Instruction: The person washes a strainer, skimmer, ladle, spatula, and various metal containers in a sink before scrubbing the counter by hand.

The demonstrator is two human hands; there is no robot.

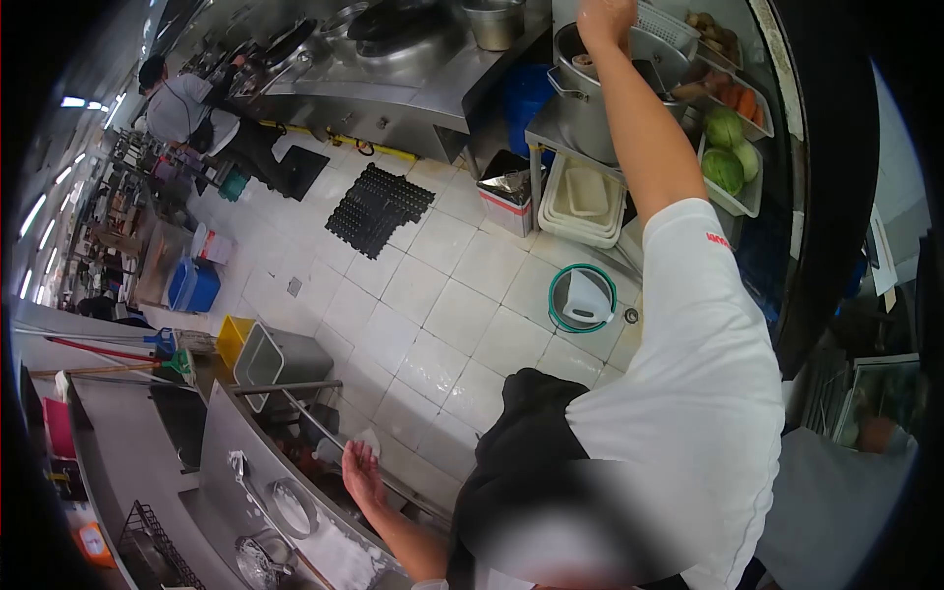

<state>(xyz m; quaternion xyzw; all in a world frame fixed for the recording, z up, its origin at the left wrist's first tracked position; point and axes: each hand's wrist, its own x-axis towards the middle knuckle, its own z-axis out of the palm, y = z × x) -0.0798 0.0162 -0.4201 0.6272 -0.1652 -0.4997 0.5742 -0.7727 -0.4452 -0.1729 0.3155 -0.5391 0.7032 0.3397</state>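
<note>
My right hand [607, 22] reaches to the top edge of the view, above a large steel pot [588, 123]; its fingers are cut off by the frame, so its grip cannot be made out. A white basket [671, 28] is beside that hand. Low at the left, my left hand [364, 479] is open and empty, fingers stretched, over the edge of a steel sink counter [221, 438]. A strainer [293, 506], a ladle [239, 467] and a wire whisk [258, 562] lie in the sink area.
Green cabbages [724, 169] and carrots [747, 104] fill trays at right. Stacked white tubs [560, 221] sit below the pot. A green-rimmed bucket [558, 315] and a black mat [379, 211] lie on the tiled floor. Another person [182, 108] stands at the stoves, far left.
</note>
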